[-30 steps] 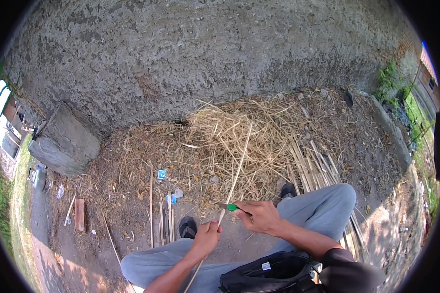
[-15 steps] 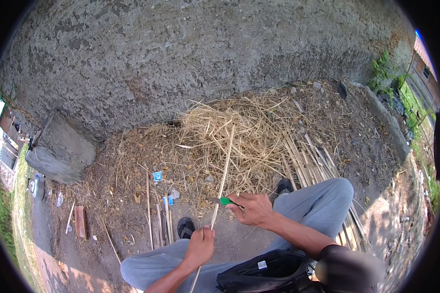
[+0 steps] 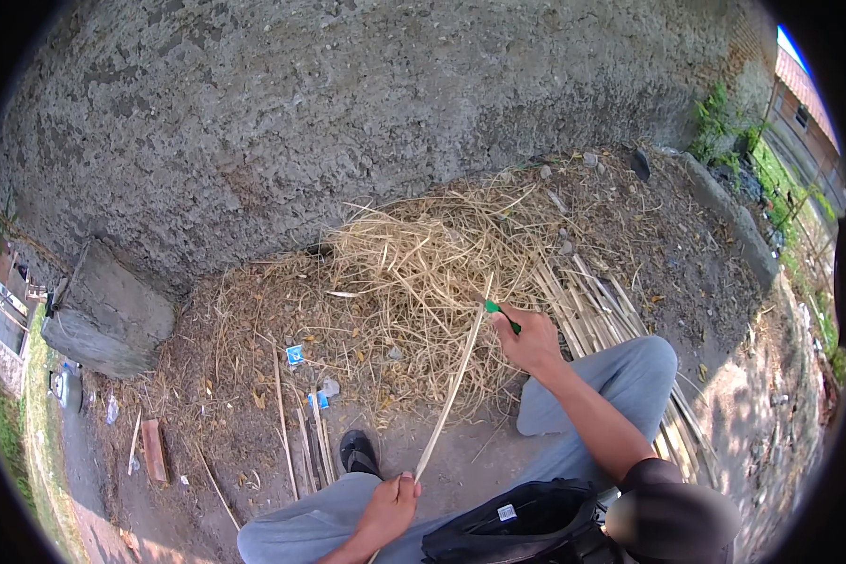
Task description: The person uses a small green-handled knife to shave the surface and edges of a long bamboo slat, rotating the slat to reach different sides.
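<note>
Lying beside sticks: small blue square wrapper, second below.

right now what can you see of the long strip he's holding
The bamboo strip is a long, thin, pale tan sliver, straight and dry-looking. It slants from the left hand, which grips its lower end near the knees, up and away to the right hand, where a green-handled tool meets it close to its top end. It hangs in the air above the dirt and the straw pile.

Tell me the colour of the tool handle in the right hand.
Green handle, clearest in the head view.
</note>
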